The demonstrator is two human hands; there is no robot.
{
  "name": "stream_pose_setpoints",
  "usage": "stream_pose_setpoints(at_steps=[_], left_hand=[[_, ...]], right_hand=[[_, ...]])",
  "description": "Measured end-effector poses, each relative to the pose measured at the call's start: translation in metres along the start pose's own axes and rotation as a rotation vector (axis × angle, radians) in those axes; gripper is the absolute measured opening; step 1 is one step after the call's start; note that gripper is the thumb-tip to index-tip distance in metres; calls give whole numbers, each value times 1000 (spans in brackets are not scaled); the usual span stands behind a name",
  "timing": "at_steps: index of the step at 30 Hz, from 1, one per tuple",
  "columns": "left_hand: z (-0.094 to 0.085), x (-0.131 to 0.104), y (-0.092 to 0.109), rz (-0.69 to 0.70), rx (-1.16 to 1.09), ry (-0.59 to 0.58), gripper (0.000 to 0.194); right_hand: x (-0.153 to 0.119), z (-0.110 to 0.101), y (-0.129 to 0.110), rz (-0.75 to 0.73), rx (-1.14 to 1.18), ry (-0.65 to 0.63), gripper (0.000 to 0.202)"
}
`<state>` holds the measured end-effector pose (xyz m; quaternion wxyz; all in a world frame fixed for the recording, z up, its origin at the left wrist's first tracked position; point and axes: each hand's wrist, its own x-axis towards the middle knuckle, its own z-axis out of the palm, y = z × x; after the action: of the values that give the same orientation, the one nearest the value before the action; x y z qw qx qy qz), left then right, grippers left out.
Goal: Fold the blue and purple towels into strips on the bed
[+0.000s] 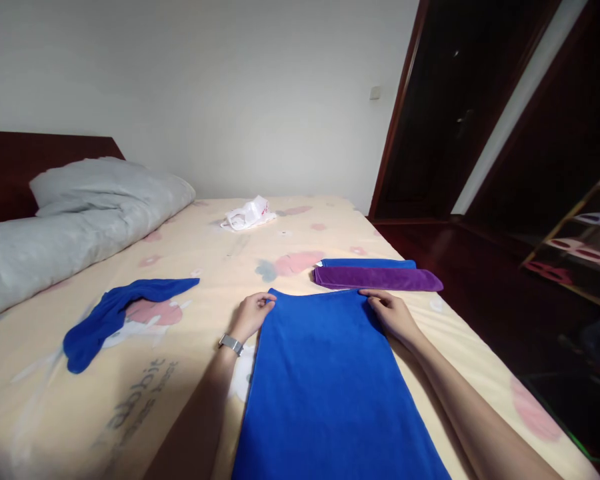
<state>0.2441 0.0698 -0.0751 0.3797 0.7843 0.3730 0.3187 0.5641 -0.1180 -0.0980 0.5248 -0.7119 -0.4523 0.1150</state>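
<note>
A blue towel (325, 387) lies spread out on the bed in front of me, its near end running out of view. My left hand (254, 313) pinches its far left corner between thumb and fingers. At the far right corner, my right hand (387, 313) grips the edge in the same way. Just beyond the towel lie a folded purple towel (375, 279) and, behind that, a folded blue towel (370, 263). Off to the left, a crumpled blue cloth (115, 313) rests on the sheet.
A patterned sheet covers the bed (205, 260). A white plastic bag (250, 213) lies toward the wall. On the left is a grey quilt (105, 193) by the headboard (45, 153). Right of the bed are a dark floor, a door (430, 120) and a shoe rack (580, 233).
</note>
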Motion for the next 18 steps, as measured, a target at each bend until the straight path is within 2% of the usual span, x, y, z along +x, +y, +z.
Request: stream_pose_setpoints(at_steps=[2,4,7,11,15,18], left_hand=[[4,4,-1,39,-63,57,24],[6,8,-3,84,28,94,28],[7,10,-9,127,223,84,31],[6,9,-15,125,285,61,33],[5,5,-16,119,333,38,32],[2,-4,-8,119,374,38,29]], right_hand=[[3,1,2,-48,6,18,43],[8,4,7,-102,-41,5,49],[11,9,16,-133,-155,-52,58],[6,15,23,-120,-428,-116,62],[0,20,15,-106,-523,-88,57],[-5,21,-1,-95,-552,-44,55]])
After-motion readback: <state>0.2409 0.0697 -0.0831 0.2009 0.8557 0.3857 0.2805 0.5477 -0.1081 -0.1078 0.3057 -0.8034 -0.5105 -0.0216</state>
